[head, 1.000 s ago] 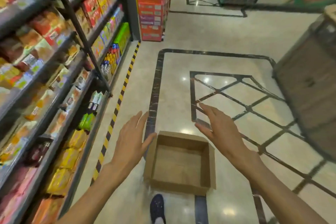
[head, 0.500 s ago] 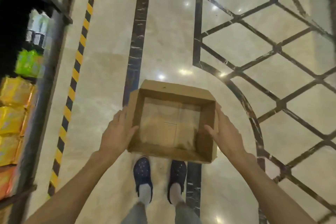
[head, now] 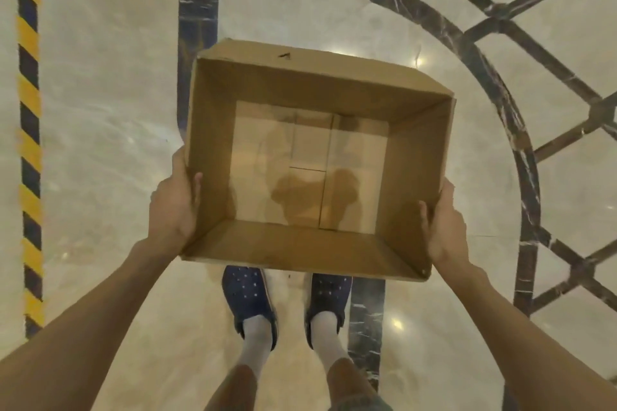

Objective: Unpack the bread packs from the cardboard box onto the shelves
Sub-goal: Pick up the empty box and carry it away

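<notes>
Box (head: 414, 157) held off the floor (head: 100, 110), above the shoes (head: 248, 304), open top toward the camera. Left hand (head: 173, 207) clamped on the left wall near the near-left corner, thumb hooked over the rim, other fingers hidden outside the wall. Right hand (head: 445, 227) likewise on the right wall near the near-right corner, thumb inside, rest of fingers out of sight.

Interior checked: bare bottom flaps, shadow only, no bread packs visible. Judged emptied; unpacking appears done as far as the box shows. Shelves out of view, so placement of packs not verifiable. Remaining, by judgement: removal or flattening of the box, or fetching of further stock if any.

Surroundings: polished pale floor with dark inlay lines beneath and to the right of the box; yellow-black hazard stripe (head: 30, 143) along the left edge of the floor, well apart from the box. Reflected ceiling lights near the far rim. Nothing seen obstructing the box or either arm. Glossy floor noted as a possible slip risk.
</notes>
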The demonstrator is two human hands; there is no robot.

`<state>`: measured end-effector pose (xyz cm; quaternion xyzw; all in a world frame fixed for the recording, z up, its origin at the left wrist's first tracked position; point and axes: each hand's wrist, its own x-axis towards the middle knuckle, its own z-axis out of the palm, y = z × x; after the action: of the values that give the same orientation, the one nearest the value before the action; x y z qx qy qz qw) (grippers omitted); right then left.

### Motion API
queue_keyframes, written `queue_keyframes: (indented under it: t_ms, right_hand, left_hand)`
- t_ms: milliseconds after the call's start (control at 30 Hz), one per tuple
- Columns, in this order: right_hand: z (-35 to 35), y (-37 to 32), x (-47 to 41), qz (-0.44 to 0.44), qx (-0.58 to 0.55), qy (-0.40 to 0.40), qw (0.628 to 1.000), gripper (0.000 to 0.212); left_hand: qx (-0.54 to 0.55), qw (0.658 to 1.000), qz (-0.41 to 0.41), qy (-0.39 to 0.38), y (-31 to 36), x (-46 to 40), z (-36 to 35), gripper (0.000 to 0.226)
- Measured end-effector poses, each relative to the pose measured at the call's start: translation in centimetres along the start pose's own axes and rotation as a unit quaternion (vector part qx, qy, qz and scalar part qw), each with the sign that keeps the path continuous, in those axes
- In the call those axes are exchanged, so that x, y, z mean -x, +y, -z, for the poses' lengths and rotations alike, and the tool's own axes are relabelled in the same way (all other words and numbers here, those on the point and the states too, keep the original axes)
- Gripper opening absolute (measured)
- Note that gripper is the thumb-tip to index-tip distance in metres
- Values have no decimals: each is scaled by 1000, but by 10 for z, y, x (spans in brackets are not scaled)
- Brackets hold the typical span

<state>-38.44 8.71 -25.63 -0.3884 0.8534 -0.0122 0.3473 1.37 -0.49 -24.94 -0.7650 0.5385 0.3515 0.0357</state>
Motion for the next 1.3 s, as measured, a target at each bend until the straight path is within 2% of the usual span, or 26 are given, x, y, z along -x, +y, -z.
queue_keyframes:
  t_ms: [133, 300, 500, 733, 900, 1100, 1300]
  right_hand:
    - [28, -14, 9, 34, 16, -4, 999, 42]
    - [101, -62, 38, 72, 44, 4, 996, 44]
    - [223, -151, 92, 139, 58, 58, 987, 41]
    - [379, -256, 180, 219, 50, 136, 965, 39]
    - [474, -320, 247, 262, 54, 178, 947, 40]
    - [552, -386, 309, 270, 72, 216, 936, 34]
    - [596, -437, 351, 278, 86, 237, 927, 32]
  left_hand:
    - [-5, 1000, -3, -6, 8, 19, 31, 45]
    - [-16, 999, -3, 35, 28, 57, 107, 42]
    - [1, 991, -35, 126, 73, 117, 235, 35]
    - [-2, 965, -82, 251, 123, 201, 397, 30]
    - [-17, 943, -103, 317, 152, 258, 510, 36]
    - [1, 937, -124, 326, 173, 314, 622, 36]
    - [0, 930, -145, 337, 182, 339, 696, 33]
